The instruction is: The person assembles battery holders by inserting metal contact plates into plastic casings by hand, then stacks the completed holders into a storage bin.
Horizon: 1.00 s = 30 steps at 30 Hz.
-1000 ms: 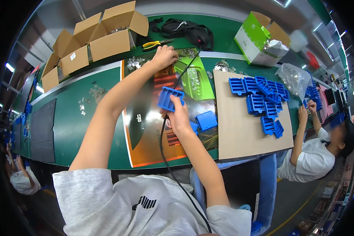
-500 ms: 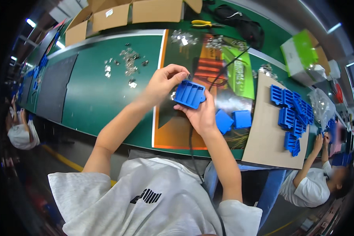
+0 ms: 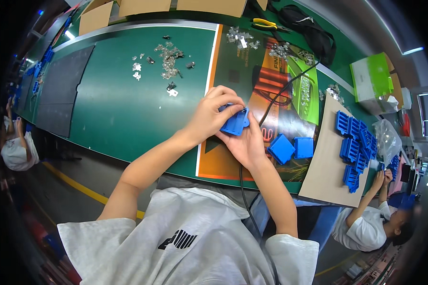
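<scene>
Currently, part in hand: one blue plastic housing (image 3: 235, 121), held just above the printed mat (image 3: 233, 71) near the middle of the desk (image 3: 119, 109).
Left hand: the left hand (image 3: 213, 116) is clamped over the housing's left and top side, fingers curled round it.
Right hand: the right hand (image 3: 246, 145) cups the housing from below and the right, closed on it too.
Loose blue parts: two more blue housings (image 3: 291, 148) lie just right of the hands on the mat, apart from each other.
Done pile, by my reading: a row of blue housings (image 3: 354, 149) lies stacked on the cardboard sheet (image 3: 325, 175) at the right; these look finished.
Metal stock: small metal clips (image 3: 164, 59) scattered on the far left of the desk, more at the far edge of the mat.
Progress, as judged: well under way; one piece in work, two waiting, clips left.
Cable: black cable (image 3: 271, 102) runs from the far bag down past the right hand.
Neighbour: another person's hand (image 3: 379, 176) reaches toward the desk at the right.
</scene>
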{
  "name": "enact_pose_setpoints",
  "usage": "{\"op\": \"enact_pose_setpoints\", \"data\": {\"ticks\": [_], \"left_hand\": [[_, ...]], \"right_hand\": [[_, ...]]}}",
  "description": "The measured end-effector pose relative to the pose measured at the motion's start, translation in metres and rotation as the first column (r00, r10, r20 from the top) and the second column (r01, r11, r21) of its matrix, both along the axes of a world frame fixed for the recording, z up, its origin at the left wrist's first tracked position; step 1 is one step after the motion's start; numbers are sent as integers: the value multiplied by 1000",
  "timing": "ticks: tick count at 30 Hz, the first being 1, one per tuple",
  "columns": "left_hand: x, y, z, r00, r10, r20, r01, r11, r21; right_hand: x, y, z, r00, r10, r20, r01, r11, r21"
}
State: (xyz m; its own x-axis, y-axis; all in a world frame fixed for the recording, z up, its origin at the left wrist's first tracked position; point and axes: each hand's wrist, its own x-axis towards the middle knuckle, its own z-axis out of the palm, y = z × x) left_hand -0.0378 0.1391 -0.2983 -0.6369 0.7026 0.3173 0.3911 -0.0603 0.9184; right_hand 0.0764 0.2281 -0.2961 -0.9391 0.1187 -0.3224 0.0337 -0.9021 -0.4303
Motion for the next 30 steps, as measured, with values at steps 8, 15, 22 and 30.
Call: {"op": "enact_pose_setpoints", "data": {"ticks": [8, 15, 22, 30], "left_hand": [[2, 0, 1, 998, 21, -57, -23, 999, -42], [-2, 0, -3, 873, -106, 476, 134, 991, -25], [17, -1, 7, 982, -132, 138, 141, 988, -61], [21, -5, 5, 950, -273, 152, 261, 961, 95]], "right_hand": [[0, 1, 0, 1000, -9, -2, 9, 1000, 23], [4, 3, 2, 999, -32, 32, 26, 984, 175], [14, 2, -7, 978, -190, 88, 131, 884, 448], [24, 0, -5, 957, -290, -8, 196, 627, 754]]}}
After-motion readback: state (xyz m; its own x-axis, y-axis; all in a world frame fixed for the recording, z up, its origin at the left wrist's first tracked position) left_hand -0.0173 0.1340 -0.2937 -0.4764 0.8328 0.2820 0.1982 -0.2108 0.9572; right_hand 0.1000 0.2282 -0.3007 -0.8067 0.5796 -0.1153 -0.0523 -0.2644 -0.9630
